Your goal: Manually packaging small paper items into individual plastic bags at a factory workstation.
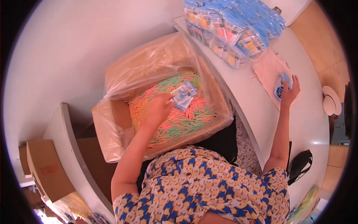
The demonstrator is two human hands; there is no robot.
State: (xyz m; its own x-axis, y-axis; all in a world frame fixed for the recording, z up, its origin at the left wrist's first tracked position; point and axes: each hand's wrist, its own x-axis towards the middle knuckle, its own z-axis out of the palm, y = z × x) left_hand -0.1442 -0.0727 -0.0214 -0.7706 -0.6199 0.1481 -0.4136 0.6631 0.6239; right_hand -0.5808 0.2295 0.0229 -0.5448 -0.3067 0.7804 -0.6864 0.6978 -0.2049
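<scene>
A cardboard box [138,56] lined with clear plastic stands before me. Inside lies a mass of thin pink, green, orange and yellow sticks [186,121]. My left hand [159,109] reaches in with curled fingers, closed at the left edge of a small clear packet with blue-and-white trim [184,92]. A second such packet seems to lie partly beneath it. On the table to the right, my right hand [292,92] has its fingers stretched out. Its thumb touches another blue-and-clear packet [279,86], which lies on a pale pink cloth [265,67].
Stacked packets with blue striped tops [246,18] cover the far end of the curved white table [246,89]. A black bag [300,166] lies at its near right. To the left are a white panel edge [71,138] and a brown carton [48,171]. A pale hat-like object [331,100] is at far right.
</scene>
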